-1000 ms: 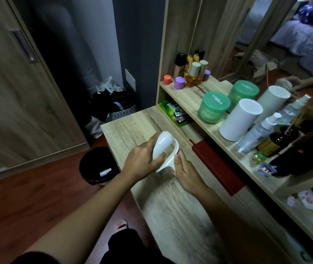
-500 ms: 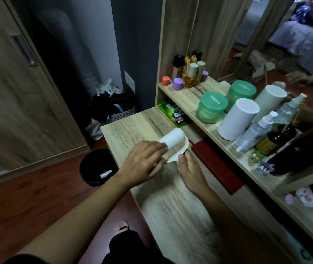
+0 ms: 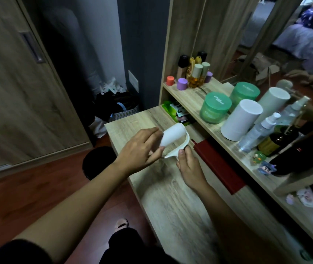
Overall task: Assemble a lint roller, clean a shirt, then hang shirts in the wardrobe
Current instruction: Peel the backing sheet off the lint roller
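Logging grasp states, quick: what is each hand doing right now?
Left hand: fingers closed on the white roll.
Right hand: fingers closed on the white roller handle.

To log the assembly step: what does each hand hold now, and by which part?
Left hand grips the white roll around its near end; right hand pinches the lint roller handle at its lower end.

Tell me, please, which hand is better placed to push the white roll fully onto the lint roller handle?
The left hand. Its fingers already wrap the white roll, so it can likely slide it along the lint roller handle. The right hand pinches the handle's lower end and looks better suited to bracing it.
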The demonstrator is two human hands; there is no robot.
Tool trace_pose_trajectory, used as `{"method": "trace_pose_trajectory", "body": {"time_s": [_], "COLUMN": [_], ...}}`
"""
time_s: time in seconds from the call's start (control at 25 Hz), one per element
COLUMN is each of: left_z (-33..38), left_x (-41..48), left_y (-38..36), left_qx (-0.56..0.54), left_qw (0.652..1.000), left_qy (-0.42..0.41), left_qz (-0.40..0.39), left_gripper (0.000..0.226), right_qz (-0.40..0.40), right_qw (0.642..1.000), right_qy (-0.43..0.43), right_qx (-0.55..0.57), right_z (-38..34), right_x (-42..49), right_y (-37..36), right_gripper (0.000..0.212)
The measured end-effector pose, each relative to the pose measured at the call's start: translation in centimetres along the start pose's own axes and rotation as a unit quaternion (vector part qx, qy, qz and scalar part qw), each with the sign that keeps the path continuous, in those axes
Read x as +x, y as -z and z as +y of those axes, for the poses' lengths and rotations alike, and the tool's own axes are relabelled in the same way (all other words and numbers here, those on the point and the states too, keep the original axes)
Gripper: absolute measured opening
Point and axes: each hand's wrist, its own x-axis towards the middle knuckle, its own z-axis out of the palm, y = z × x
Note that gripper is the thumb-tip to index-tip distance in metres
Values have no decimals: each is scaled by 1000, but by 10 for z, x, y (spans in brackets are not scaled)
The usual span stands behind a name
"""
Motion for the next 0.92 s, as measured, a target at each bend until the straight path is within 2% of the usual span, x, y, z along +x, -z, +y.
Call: {"method": "trace_pose_trajectory", "body": {"time_s": [0.16,0.36,0.6,0.8,0.92], "left_z": [-15,-68,-189,-301,-359], "left_x": [-5,-21,-48,-77,-85], "left_y": [14,48,110,164,187], "left_qx": [8,10,22,66,90], "left_qw": [999,997,985,982,979], "left_qy": [32,76,167,177,185], "left_qz": [5,13,27,19,-12], "left_gripper": [42,49,53,52,53], "right_qz": [-11,-42,-31,-12,-4], "right_qw": [1000,998,998,999,999], "right_qy": [12,45,43,39,35], "right_qx": [10,1,-17,-24,-20], "right_z": [-18,-57,-110,-163,-182], "right_x": [5,24,69,106,126], "right_y": [-20,-66,-171,-271,-312], "right_gripper": [24,30,31,33,32]}}
